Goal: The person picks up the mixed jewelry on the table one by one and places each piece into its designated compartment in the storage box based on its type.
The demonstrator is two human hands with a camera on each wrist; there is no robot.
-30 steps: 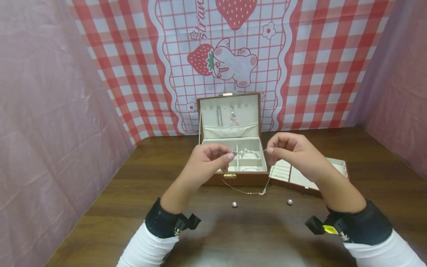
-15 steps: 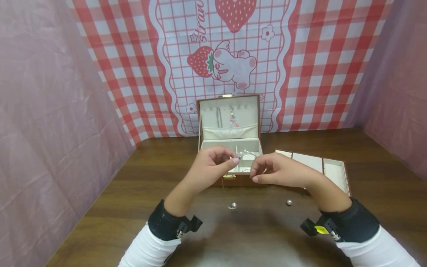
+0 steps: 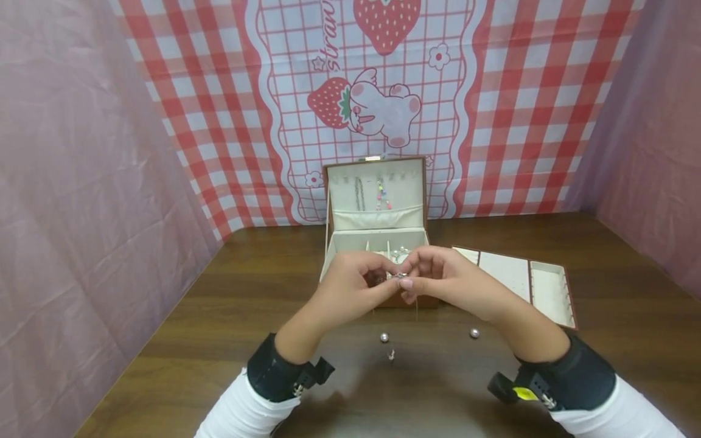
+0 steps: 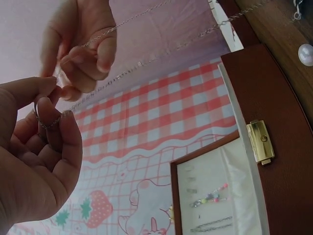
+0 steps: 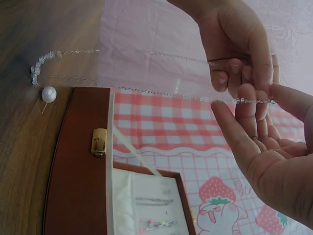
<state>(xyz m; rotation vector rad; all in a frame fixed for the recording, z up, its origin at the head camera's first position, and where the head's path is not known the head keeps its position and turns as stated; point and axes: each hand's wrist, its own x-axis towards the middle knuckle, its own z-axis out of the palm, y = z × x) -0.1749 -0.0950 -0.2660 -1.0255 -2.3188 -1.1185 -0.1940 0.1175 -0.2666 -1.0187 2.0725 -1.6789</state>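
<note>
My left hand (image 3: 356, 283) and right hand (image 3: 449, 281) meet in front of the jewelry box (image 3: 427, 302), fingertips together. Between thumb and fingers each pinches one end of a thin silver necklace (image 5: 142, 91). Its two strands hang down in a long loop, and a cluster of clear stones (image 5: 39, 66) forms the low end. In the left wrist view the chain (image 4: 46, 126) also drapes over the left fingers. The clasp itself is mostly hidden by the fingertips. In the head view the pendant (image 3: 391, 354) dangles just nearer than a pearl earring (image 3: 384, 337).
The box's lid (image 3: 345, 198) stands raised, with a silver chain (image 3: 359, 194) and a colourful beaded piece (image 3: 381, 193) hanging inside. A cream-lined tray (image 3: 504, 274) lies to the right. Another pearl earring (image 3: 474, 333) rests on the wooden table (image 3: 246, 292). A checked cloth (image 3: 526, 121) hangs behind.
My right hand has moved left and slightly down from beside the box to meet the left hand. The necklace loop has narrowed, and its pendant now hangs lower in the view.
</note>
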